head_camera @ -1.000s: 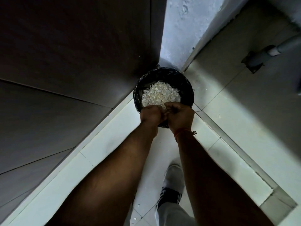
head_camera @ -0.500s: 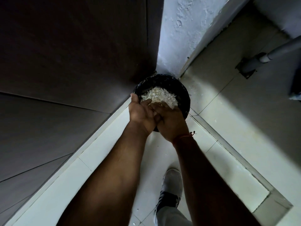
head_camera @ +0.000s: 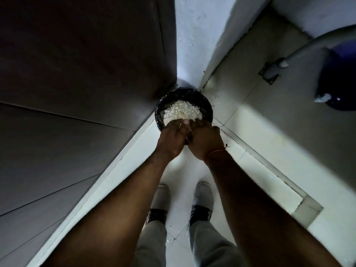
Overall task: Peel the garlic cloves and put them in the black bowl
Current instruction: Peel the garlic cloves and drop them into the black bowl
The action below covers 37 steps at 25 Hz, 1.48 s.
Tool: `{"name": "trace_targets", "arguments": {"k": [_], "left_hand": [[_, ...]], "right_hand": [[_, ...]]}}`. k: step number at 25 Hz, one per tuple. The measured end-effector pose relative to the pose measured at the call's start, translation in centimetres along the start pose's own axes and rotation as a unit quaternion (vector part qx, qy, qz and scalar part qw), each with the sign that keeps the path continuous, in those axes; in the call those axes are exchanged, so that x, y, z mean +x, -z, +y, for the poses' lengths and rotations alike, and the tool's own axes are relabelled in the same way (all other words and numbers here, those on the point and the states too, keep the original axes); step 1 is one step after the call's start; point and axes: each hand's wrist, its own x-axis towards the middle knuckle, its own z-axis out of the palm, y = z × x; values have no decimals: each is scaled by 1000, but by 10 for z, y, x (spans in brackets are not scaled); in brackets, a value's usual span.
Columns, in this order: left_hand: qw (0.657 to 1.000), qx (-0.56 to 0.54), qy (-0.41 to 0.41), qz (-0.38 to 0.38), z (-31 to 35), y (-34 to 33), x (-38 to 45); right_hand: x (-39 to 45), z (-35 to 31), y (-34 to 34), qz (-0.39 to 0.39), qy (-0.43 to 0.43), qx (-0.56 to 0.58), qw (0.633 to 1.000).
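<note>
Compared with a second ago, when both were bunched into fists over the near rim, the left hand and the right hand are now spread flatter, backs up and touching side by side. The fingers are stretched loosely toward 12 o'clock and nothing is seen gripped in either, though the palms are hidden. A thin pale sliver is glimpsed between the hands.

Just beyond the fingertips, at 12 o'clock, a round black-lined container is set on the floor in the corner. It is heaped with white papery garlic skins. The change is judged to mean that a handful of peelings has just been let go and the hands are being brushed off, so waste is being cleared rather than cloves peeled. No peeled clove can be made out, and whether this container is the black bowl cannot be told; it is taken for a bin.

By count: two hands, one container, one heap of skins. One red thread is worn on the right wrist. Two shoes are seen at 6 o'clock and one grey pipe at 2 o'clock.
</note>
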Motion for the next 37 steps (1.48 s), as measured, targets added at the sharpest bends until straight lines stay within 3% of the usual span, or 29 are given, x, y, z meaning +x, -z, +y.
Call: {"name": "trace_targets", "arguments": {"k": [6,12,17,22,28,33,37], "left_hand": [[947,279,-125,-96,127,39,-109],[860,397,-271,-169,295,65,-263],[765,470,-382,-220,382,61,-382],[680,503,-456,-278,410,3,-486],[578,516,-535,-336,404,-116,-608],[523,521,-570,-361,384,-204,-686],[441,564,-581,-388,363,-261,-736]], "right_hand": [[-141,15,109,31,-48,17,998],[-355,22,238,98,-143,66,983],[-511,27,278,161,-231,98,954],[-643,44,261,214,-320,131,914],[-794,89,180,227,-428,175,857],[-882,117,117,228,-478,203,824],[-934,134,69,232,-539,245,772]]}}
